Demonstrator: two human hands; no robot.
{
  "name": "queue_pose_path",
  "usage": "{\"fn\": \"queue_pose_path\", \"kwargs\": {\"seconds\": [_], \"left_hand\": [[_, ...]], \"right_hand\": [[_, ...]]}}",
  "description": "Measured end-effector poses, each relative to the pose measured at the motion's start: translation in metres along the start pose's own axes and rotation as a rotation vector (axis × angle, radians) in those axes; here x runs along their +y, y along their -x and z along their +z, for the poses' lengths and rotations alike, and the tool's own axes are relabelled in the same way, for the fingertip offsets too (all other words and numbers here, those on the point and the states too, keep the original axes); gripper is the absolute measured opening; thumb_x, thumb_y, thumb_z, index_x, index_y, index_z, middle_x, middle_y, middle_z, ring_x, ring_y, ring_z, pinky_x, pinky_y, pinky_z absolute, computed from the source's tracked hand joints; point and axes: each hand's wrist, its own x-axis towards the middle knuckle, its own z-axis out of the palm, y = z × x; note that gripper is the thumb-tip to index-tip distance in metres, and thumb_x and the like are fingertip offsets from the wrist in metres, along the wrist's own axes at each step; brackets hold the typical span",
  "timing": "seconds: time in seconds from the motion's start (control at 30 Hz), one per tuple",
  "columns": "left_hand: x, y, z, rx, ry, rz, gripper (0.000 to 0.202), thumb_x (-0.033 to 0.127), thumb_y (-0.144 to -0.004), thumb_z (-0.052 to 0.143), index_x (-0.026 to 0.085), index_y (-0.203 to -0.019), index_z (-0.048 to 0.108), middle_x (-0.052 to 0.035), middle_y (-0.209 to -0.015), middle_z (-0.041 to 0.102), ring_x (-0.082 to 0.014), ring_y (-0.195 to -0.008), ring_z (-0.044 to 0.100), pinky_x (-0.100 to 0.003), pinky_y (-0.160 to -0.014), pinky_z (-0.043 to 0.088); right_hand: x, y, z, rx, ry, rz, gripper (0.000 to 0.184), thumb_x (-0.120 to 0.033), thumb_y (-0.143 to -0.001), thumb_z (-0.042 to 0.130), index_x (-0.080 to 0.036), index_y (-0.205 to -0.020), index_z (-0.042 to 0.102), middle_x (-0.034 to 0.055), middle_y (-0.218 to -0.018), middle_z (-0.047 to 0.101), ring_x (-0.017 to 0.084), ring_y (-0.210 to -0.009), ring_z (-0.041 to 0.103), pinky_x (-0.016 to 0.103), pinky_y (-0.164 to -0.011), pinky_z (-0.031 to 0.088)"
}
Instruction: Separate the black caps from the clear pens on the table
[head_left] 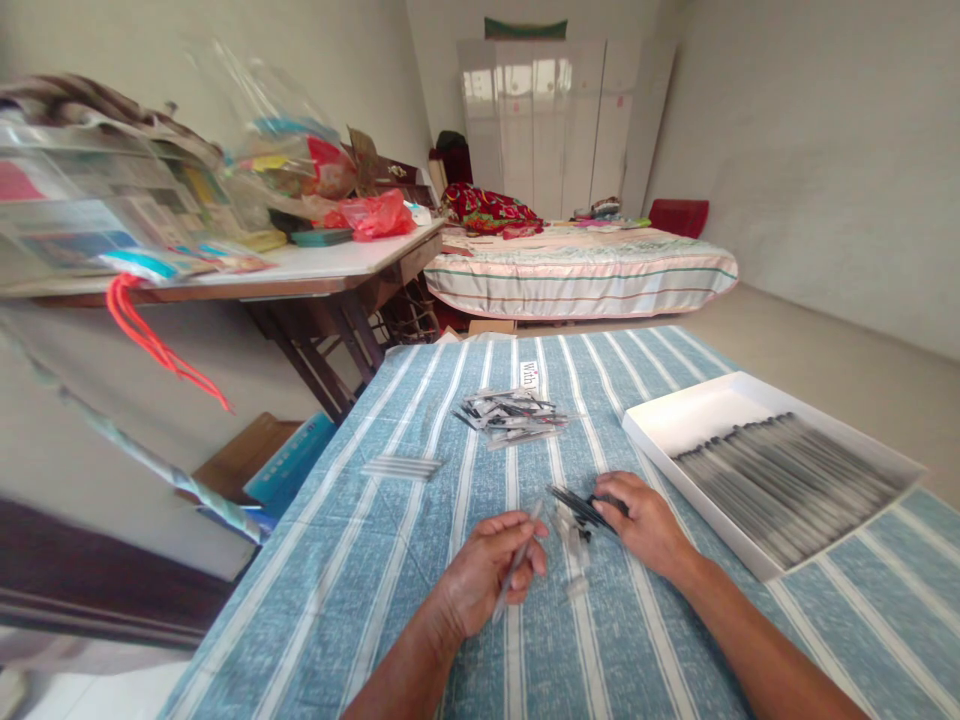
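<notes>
My left hand point(501, 562) is closed round a thin, translucent grey tube point(517, 565), which slants up between the fingers. To its right, my right hand point(637, 520) has its fingers curled down onto a small bunch of thin black sticks point(574, 503) on the cloth; the fingers partly hide them. Just beneath lie small clear pieces point(576, 585) whose kind I cannot make out. A heap of small flat packets with dark slim items point(514, 415) lies farther back. Several pale tubes point(403, 467) rest side by side at left.
A white open box point(757, 560) holding rows of slim tubes with dark ends point(787, 480) stands at right on the blue striped tablecloth point(420, 600). A cluttered desk point(300, 285) is at left, with red cords point(161, 345) hanging down. Behind are a bed point(585, 275) and wardrobe point(551, 130).
</notes>
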Motion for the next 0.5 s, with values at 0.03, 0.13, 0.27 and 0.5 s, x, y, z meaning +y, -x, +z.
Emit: {"fn": "queue_pose_path", "kwargs": {"seconds": [0.03,0.13,0.27,0.5], "left_hand": [[-0.0001,0.0001,0.0000,0.003,0.001,0.003,0.019,0.030,-0.076,0.056,0.012,-0.081,0.057,-0.0024,-0.054,0.059,-0.0041,-0.032,0.034,-0.017,-0.030,0.019],[0.0000,0.0000,-0.0001,0.009,0.004,0.005,0.018,0.030,-0.076,0.056,0.012,-0.081,0.057,-0.0021,-0.053,0.059,-0.0042,-0.031,0.034,-0.017,-0.030,0.019],[-0.0002,-0.0004,-0.0008,0.009,0.007,-0.003,0.021,0.031,-0.076,0.057,0.012,-0.084,0.057,-0.0021,-0.054,0.059,-0.0045,-0.032,0.035,-0.016,-0.031,0.020],[0.0010,0.0004,0.0005,0.033,0.012,-0.008,0.040,0.031,-0.075,0.059,0.014,-0.110,0.051,-0.0015,-0.054,0.060,-0.0053,-0.032,0.035,-0.017,-0.031,0.022]], "right_hand": [[-0.0004,0.0008,-0.0015,-0.007,-0.016,0.006,0.009,-0.019,-0.077,0.052,-0.018,-0.080,0.061,0.0067,-0.094,0.061,0.020,-0.093,0.055,0.035,-0.083,0.043],[-0.0011,0.0028,-0.0043,-0.046,-0.018,0.013,0.009,-0.019,-0.074,0.056,-0.018,-0.066,0.058,0.0070,-0.096,0.060,0.020,-0.097,0.054,0.034,-0.083,0.043],[-0.0008,0.0036,-0.0034,-0.085,0.027,0.010,0.011,-0.017,-0.073,0.056,-0.018,-0.063,0.059,0.0083,-0.102,0.059,0.021,-0.100,0.053,0.036,-0.085,0.042],[0.0016,0.0033,-0.0018,-0.082,0.004,0.041,0.011,-0.015,-0.072,0.056,-0.018,-0.062,0.059,0.0078,-0.103,0.059,0.021,-0.101,0.053,0.037,-0.085,0.042]]}}
